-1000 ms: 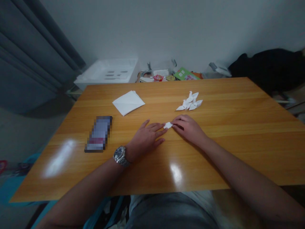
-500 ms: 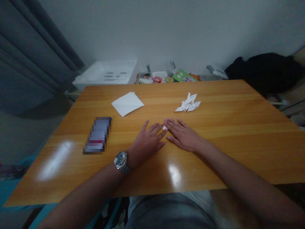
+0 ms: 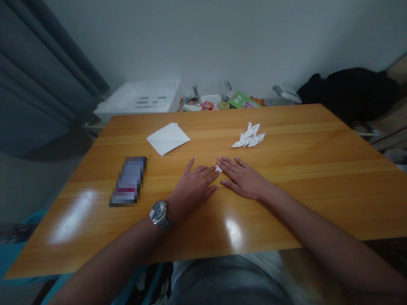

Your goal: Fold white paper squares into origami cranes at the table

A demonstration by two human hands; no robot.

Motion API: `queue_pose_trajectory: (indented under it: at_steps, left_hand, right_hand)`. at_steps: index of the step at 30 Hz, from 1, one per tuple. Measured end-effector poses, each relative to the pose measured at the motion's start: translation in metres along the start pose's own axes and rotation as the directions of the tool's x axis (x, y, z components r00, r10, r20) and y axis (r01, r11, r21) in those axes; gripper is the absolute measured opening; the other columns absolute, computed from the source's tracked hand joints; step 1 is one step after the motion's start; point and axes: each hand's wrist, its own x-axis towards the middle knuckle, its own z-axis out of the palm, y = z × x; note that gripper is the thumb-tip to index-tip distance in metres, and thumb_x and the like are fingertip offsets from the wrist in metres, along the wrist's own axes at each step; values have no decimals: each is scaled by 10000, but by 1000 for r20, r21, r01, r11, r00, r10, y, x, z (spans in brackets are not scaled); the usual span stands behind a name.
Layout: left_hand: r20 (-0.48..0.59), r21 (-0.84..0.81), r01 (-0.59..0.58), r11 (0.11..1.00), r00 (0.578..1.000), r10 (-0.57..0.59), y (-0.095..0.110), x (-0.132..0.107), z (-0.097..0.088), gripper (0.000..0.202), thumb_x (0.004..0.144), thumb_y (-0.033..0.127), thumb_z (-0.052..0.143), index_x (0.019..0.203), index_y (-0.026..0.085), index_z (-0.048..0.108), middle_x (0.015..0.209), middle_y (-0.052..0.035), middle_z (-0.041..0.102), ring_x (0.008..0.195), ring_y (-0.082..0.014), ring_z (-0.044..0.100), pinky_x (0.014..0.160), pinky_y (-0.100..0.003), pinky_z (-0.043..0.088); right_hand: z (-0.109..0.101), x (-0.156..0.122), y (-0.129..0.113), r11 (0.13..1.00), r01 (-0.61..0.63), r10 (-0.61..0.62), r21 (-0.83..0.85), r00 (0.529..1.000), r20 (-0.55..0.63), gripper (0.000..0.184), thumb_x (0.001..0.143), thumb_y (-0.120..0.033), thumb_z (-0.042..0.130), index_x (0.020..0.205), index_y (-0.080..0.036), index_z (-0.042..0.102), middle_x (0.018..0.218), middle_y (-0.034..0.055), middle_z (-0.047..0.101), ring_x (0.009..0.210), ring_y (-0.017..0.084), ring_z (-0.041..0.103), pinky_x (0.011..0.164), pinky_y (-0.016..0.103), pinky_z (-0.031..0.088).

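A small piece of white paper [image 3: 218, 168] lies on the wooden table between my hands, mostly covered by fingers. My left hand [image 3: 196, 183], a metal watch [image 3: 158, 212] on its wrist, reaches the paper's left side with its fingertips, fingers apart. Flat on the table, my right hand [image 3: 241, 178] covers the paper's right side with fingers stretched out. Beyond the right hand sit several folded white paper birds [image 3: 249, 136] in a cluster. Farther left rests a stack of white paper sheets [image 3: 168, 138].
A phone [image 3: 129, 180], blurred by pixelation, lies left of my left hand. Behind the table [image 3: 302, 169] stand a white plastic tray [image 3: 152, 93] and a green booklet [image 3: 243, 101] among small items. A black cloth [image 3: 349, 93] lies at the far right.
My left hand has shifted slightly left, with its fingers a little lower and closer together. My right hand stays flat on the paper. The whole view has drifted slightly.
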Motion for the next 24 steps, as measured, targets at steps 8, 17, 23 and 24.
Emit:
queue_pose_trajectory:
  at_steps: [8,17,23,24]
  left_hand:
    - [4,-8,24,1000,1000,-24,-2,0,1,404,1019,385,521,1399,265,587,1454,-65,602,1235,-300,578,1201,-654,198]
    - [-9,-16,44,999,999,-44,3,3,2,373,1013,300,505,1365,231,608,1418,-96,622,1236,-299,571,1196,-666,208]
    - [-51,-85,61,995,997,-66,1,6,4,329,1013,297,508,1298,230,655,1338,-88,666,1206,-270,590,1213,-627,212]
    - [-60,-97,67,993,996,-73,0,7,4,317,1015,301,507,1279,230,667,1315,-86,676,1198,-266,595,1216,-618,212]
  right_hand:
    - [1,-2,6,999,-45,45,-1,999,-16,690,1058,-508,366,1633,-155,223,1664,148,264,1550,257,246,1264,500,251]
    - [5,0,4,998,-56,56,-8,998,-24,674,1060,-503,358,1628,-159,243,1667,150,259,1556,264,224,1266,511,234]
    - [6,0,5,999,-51,51,7,997,-49,670,1057,-506,366,1632,-187,237,1661,143,277,1549,264,248,1260,519,247]
    - [6,0,5,999,-51,51,7,997,-49,669,1057,-504,368,1631,-186,239,1660,144,276,1549,264,246,1260,520,245]
